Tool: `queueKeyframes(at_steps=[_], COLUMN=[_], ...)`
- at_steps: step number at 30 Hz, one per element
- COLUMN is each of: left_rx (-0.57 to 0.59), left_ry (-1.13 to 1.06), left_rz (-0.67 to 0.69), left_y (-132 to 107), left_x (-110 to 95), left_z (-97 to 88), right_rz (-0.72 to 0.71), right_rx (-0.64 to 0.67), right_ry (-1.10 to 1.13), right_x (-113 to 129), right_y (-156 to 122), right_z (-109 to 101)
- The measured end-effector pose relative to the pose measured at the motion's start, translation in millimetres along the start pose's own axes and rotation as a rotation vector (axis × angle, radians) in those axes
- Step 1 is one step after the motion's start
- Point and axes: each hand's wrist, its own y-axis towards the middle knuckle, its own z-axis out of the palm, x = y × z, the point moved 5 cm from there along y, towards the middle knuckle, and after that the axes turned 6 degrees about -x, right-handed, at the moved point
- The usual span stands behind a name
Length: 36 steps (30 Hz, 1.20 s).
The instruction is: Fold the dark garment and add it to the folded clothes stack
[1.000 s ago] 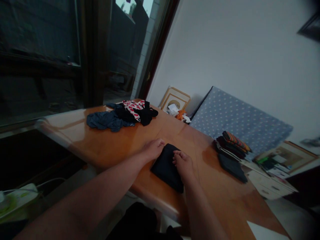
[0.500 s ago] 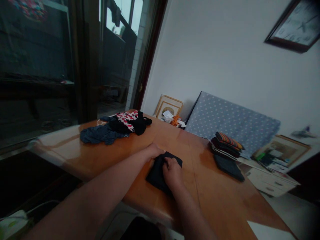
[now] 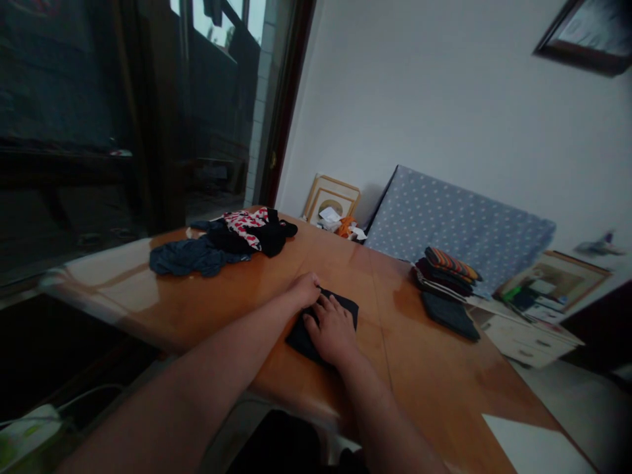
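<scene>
A dark folded garment [image 3: 348,308] lies flat near the table's front edge, partly covered by my hands. My left hand [image 3: 307,289] is closed at its far left corner, fingers curled and pinching the cloth there. My right hand [image 3: 333,329] rests palm down on top of the garment, with its fingers stretched out and a little apart.
The wooden table [image 3: 409,368] carries a heap of loose clothes [image 3: 222,243] at the far left. On the right stand a stack of folded clothes [image 3: 444,280] and a dark folded piece [image 3: 449,316]. A white sheet [image 3: 533,447] lies front right.
My right hand has gone from curled fingers on the cloth to lying flat with fingers stretched. My left hand stays at the garment's corner. The whole view has shifted slightly.
</scene>
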Motion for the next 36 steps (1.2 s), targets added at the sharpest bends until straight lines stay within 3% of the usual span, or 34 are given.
queueKeyframes(at_steps=[5, 10, 13, 15, 18, 20, 23, 29, 33, 36], left_rx=[-0.108, -0.09, -0.07, -0.068, -0.034, 0.007, 0.108, 0.381, 0.434, 0.43], left_ry=[0.052, 0.129, 0.188, 0.216, 0.261, 0.292, 0.366, 0.586, 0.636, 0.632], left_rz=[0.04, 0.182, 0.243, 0.273, 0.362, 0.45, 0.557, 0.598, 0.563, 0.563], left_y=[-9.4, -29.7, -44.2, -53.7, -69.6, -82.6, -103.0, -124.1, -121.5, -120.5], left_x=[-4.2, -16.2, -20.2, -24.4, -38.0, -50.6, -65.7, -57.8, -43.1, -40.1], left_z=[-13.0, -28.7, -36.8, -42.6, -46.3, -42.5, -27.0, 3.5, 4.2, 3.3], right_rz=[0.014, 0.027, 0.034, 0.051, 0.164, 0.264, 0.321, 0.171, 0.142, 0.146], right_rx=[0.08, 0.117, 0.122, 0.017, -0.259, -0.377, -0.38, -0.195, -0.107, -0.121], right_ry=[-0.018, 0.007, 0.131, 0.274, 0.459, 0.507, 0.502, 0.368, 0.251, 0.197], right_x=[-5.1, -8.4, -15.6, -27.7, -60.4, -82.1, -95.1, -68.0, -60.2, -57.1], right_y=[3.6, 8.0, 12.7, 14.6, 4.7, -12.3, -43.4, -88.8, -99.3, -101.9], right_z=[10.0, 14.8, 9.9, -2.4, -26.9, -36.6, -38.6, -29.8, -26.9, -30.0])
